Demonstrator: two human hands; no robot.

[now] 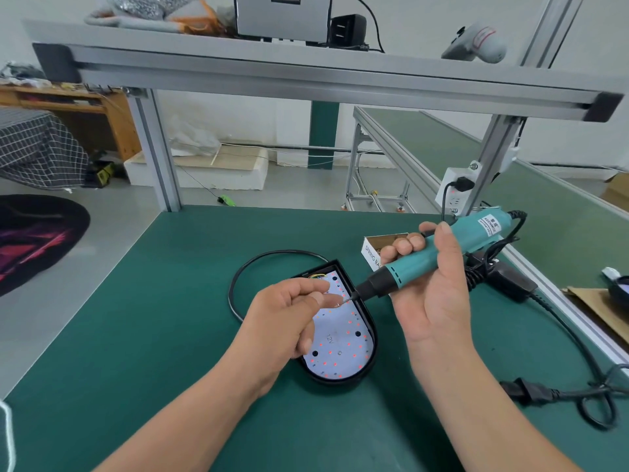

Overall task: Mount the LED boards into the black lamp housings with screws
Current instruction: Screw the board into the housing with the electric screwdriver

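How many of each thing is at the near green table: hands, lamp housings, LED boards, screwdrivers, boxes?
Hands: 2 (left hand, right hand)
Black lamp housing: 1
LED board: 1
Electric screwdriver: 1
Small box: 1
Total: 6

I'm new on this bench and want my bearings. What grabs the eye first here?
The teal electric screwdriver, gripped in the right hand at centre right, slants its bit down to the left hand, which pinches what looks like a tiny screw. Under both lies the white LED board dotted with red points, seated in its black lamp housing on the green table.
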